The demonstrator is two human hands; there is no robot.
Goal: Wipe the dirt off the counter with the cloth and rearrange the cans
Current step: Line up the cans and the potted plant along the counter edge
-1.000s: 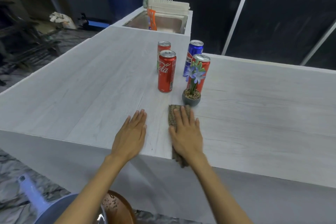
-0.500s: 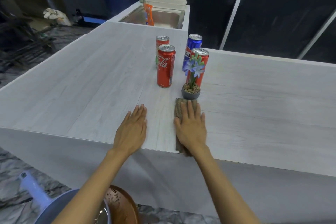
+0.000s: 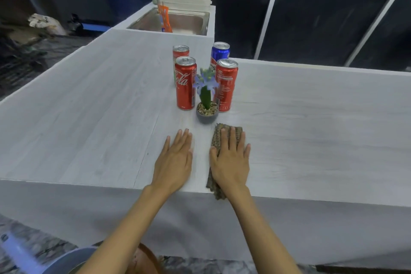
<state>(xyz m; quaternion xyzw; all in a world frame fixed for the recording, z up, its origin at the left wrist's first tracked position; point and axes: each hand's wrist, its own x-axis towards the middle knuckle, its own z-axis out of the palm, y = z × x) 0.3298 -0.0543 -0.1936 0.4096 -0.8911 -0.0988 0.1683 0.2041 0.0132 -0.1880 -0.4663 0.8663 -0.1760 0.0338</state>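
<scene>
A brown patterned cloth (image 3: 217,135) lies on the pale counter (image 3: 89,107) near its front edge, one end hanging over. My right hand (image 3: 231,160) presses flat on the cloth, fingers together. My left hand (image 3: 174,162) rests flat on the bare counter just left of it, holding nothing. Behind the hands stand a front left Coca-Cola can (image 3: 185,83), a front right red can (image 3: 226,85), a back red can (image 3: 180,53) and a blue Pepsi can (image 3: 220,52), all upright.
A small potted flower (image 3: 206,104) stands between the front cans, just beyond the cloth. A sink (image 3: 178,21) with faucet and white rack is at the far end. Dark windows are behind. The counter's front edge runs under my wrists.
My right hand has slid the cloth forward from the edge toward the flower pot and slightly right. My left hand has stayed flat in about the same spot.
</scene>
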